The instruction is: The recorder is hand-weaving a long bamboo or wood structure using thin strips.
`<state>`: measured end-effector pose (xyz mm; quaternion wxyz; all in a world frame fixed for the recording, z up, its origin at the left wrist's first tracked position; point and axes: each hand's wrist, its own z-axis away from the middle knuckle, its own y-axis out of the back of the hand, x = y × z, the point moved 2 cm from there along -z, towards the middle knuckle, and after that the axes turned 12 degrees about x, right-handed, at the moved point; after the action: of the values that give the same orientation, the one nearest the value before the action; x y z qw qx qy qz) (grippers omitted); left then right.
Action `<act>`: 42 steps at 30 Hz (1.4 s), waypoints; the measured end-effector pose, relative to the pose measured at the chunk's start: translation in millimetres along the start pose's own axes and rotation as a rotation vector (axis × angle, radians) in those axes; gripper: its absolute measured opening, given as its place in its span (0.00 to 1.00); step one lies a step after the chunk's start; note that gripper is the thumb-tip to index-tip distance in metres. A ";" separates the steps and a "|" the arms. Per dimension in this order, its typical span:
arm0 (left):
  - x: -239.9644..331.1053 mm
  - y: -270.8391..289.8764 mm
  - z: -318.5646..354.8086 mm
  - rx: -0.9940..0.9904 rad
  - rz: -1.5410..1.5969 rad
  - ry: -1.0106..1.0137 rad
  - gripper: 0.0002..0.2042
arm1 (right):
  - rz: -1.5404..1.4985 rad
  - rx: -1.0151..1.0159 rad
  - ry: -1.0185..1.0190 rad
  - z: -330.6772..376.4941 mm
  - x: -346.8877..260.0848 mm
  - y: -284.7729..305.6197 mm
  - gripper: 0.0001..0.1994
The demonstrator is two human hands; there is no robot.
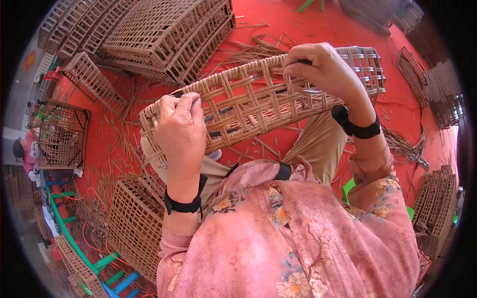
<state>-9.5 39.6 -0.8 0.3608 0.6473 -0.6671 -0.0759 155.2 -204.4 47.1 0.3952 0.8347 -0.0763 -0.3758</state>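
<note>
A long, open-lattice cane basket (239, 72) lies tilted across my lap, its wrapped rim on the far side. My left hand (180, 130) is closed on the basket's left end, thumb and fingers over the rim. Over the right part of the basket, my right hand (320, 67) is closed in a pinch, its fingertips turned down at the lattice. Pale, blurred strands show just under those fingertips; what they pinch is hard to make out. Dark pieces show through the weave near the basket's bottom.
Stacked lattice baskets (164, 39) stand at the far left, and another large basket (134, 223) is beside my left arm. Cane scraps and a bundle of loose strips (405, 144) litter the red floor covering (308, 25). More stacks stand to the right; a person sits at far left.
</note>
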 end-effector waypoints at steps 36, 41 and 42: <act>-5.0 12.3 -8.8 -0.210 -0.040 -0.044 0.07 | -0.129 -0.073 -0.166 -2.6 11.1 -15.6 0.11; -14.4 -0.1 -8.6 -0.182 0.552 0.620 0.08 | -0.151 -0.075 -0.224 0.1 4.9 -13.7 0.10; -14.8 -2.7 -7.8 -0.177 0.530 0.628 0.08 | -0.085 -0.088 -0.233 -0.4 4.5 -13.3 0.10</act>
<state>-4.3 55.6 -2.3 0.6079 0.4115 -0.6592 0.1634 156.4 -197.1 35.2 0.4036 0.7698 -0.0694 -0.4896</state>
